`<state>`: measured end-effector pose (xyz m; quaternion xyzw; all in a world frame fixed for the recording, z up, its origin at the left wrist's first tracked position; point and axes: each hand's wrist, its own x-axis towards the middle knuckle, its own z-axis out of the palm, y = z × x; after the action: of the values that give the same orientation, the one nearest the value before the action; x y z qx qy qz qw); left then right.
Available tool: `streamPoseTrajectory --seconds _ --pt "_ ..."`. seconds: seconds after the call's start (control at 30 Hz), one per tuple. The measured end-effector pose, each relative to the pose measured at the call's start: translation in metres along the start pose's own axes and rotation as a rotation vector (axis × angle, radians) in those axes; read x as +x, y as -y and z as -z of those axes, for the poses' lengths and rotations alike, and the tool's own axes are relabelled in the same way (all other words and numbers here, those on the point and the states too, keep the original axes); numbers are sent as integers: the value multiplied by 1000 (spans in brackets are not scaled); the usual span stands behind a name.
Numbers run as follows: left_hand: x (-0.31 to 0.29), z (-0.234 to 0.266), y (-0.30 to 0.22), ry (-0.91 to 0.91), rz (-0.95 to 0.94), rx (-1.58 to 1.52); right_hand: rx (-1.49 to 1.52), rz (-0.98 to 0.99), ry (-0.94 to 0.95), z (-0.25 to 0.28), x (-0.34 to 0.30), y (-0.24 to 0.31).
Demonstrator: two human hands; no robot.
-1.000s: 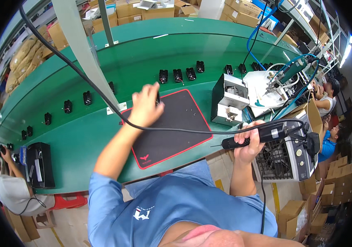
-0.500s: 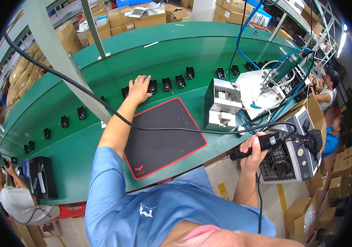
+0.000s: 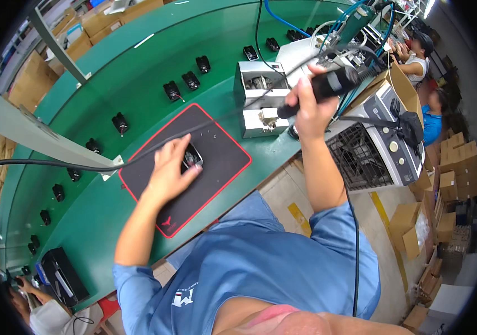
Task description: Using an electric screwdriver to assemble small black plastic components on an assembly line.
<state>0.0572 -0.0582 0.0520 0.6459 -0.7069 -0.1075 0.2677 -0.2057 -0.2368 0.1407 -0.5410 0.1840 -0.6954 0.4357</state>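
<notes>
My left hand (image 3: 168,172) is closed round one side of a small black device (image 3: 195,153) on a black mat (image 3: 223,159) with a red border. Part of the device is covered by my fingers. In my right hand (image 3: 313,114) is a black corded electric screwdriver (image 3: 333,85), gripped round its body. It is raised above the bench's near edge, beside a silver and black box-shaped machine (image 3: 263,120). Its tip is hard to make out. A black cable (image 3: 54,163) hangs across the view, passing above my left hand.
More small black devices (image 3: 120,123) sit in a spaced row along the green bench (image 3: 154,72). A grey post (image 3: 43,134) rises at the left. A white appliance with a grille (image 3: 380,145) and cardboard boxes (image 3: 456,167) stand at the right. Other people work at both ends.
My left hand has moved from the row of devices to the mat with one small black device. My right hand has lifted the screwdriver up and forward. The view has turned.
</notes>
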Motion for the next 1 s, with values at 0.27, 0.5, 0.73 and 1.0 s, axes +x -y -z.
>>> streamPoseTrajectory --seconds 0.27,0.5,0.73,1.0 --pt "-63 -34 -34 103 -7 -12 -133 -7 116 5 -1 -27" --pt "-67 -42 -29 32 -51 -29 -73 -52 91 8 2 -29" --pt "-72 -44 -24 -25 -60 -51 -276 -23 -15 -3 9 -29" --pt "-70 -42 -23 -16 -58 -97 -58 -214 55 13 32 -39"
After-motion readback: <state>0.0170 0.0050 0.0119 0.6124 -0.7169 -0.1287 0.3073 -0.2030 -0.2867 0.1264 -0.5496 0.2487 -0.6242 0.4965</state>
